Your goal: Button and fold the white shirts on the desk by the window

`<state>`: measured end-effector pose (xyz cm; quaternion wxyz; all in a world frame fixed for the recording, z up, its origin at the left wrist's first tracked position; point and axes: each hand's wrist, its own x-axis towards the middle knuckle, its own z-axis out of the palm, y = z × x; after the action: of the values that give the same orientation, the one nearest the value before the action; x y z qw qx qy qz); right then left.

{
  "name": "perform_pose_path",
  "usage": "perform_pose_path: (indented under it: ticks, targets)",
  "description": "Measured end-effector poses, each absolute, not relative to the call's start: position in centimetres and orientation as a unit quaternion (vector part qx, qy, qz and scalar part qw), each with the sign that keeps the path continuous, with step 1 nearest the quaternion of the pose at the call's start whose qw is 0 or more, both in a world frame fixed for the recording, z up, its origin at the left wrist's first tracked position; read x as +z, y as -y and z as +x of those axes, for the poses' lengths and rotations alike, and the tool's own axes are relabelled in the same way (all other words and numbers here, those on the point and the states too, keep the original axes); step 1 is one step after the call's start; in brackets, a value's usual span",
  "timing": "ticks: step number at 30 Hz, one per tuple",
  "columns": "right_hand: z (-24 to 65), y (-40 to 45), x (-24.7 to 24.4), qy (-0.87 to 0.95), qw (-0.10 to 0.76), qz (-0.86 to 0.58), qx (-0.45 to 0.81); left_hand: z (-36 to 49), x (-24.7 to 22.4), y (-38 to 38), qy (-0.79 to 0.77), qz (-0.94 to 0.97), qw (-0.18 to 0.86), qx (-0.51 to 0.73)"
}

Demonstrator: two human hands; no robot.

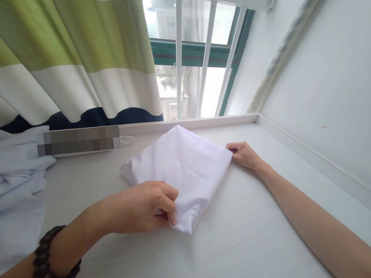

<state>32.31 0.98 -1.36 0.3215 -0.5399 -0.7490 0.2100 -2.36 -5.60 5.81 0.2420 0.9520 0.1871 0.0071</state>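
A folded white cloth [188,165] lies on the pale table [242,247], turned so that one corner points toward the window. My left hand [149,206], with a dark beaded bracelet on its wrist, pinches the cloth near its front corner. At the cloth's right corner, my right hand [242,154] has its fingers closed on the edge. Small creases run through the fabric beside my left fingers, and the cloth's left end looks bunched.
Crumpled white fabric [9,182] is heaped at the left. A blurred-out flat object [77,141] with a white loop lies by the back ledge. Behind are a striped curtain [111,45] and white window bars [205,54]; a white wall [338,89] bounds the right.
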Motion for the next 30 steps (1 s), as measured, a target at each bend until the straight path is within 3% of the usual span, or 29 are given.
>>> perform_pose_path:
  ticks: [5,11,15,20,30]
  targets:
    - [32.0,-0.7,-0.8,0.766,0.298,-0.536,0.192,-1.2,6.4,7.5,-0.230,0.956,0.178,0.021]
    - [31.5,0.1,2.1,0.821,0.304,-0.453,0.168,0.1,5.9,8.8,-0.117,0.984,0.082,0.111]
    - [32.0,0.4,2.9,0.802,0.266,-0.471,0.254,-0.2,6.1,8.1,-0.102,0.980,0.149,0.079]
    - [32.6,0.0,1.5,0.722,0.335,-0.533,0.286,-0.6,6.1,7.7,-0.114,0.965,0.234,0.044]
    - [32.4,-0.3,0.9,0.729,0.327,-0.522,0.298,-1.3,6.2,6.7,-0.177,0.965,0.175,0.082]
